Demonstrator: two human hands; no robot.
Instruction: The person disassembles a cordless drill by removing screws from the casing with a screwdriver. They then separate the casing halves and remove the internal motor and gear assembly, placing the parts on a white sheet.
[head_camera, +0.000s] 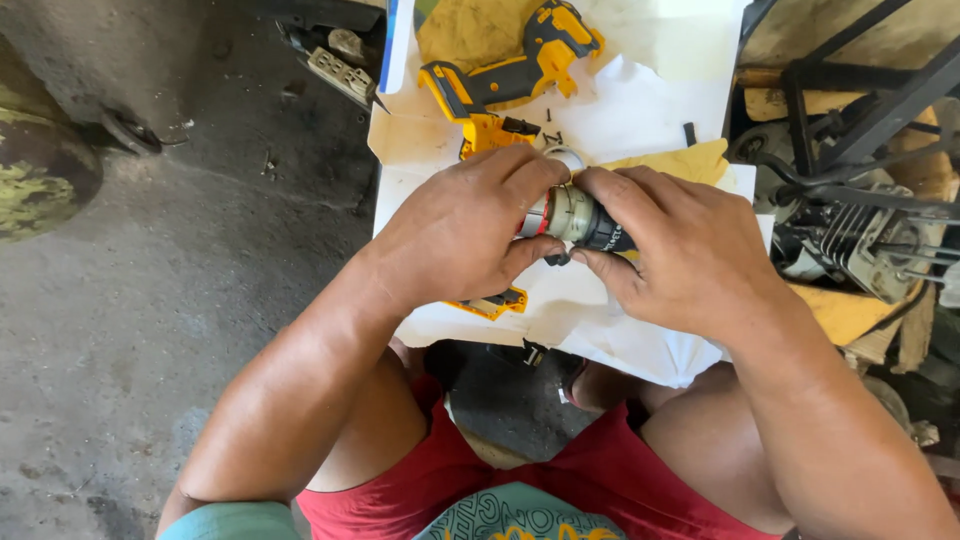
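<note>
Grip motor-and-gearbox assembly firmly: left hand fingers closed around motor end, right hand fingers closed around chuck end; keep aligned.

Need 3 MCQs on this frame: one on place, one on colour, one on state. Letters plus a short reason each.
1. Where does the yellow drill housing lie?
A. On the white paper beyond the hands
B. On the concrete floor at left
C. In the person's lap

2. What colour are the person's shorts?
A. Blue
B. Red
C. White

3. How is the cylindrical motor and gearbox unit held?
A. Lying untouched on the paper
B. In one hand only
C. Gripped from both ends by both hands

Answers:
1 A: the housing rests on the white paper past the hands.
2 B: red fabric covers both thighs.
3 C: the left hand and the right hand each close on an end.
</note>
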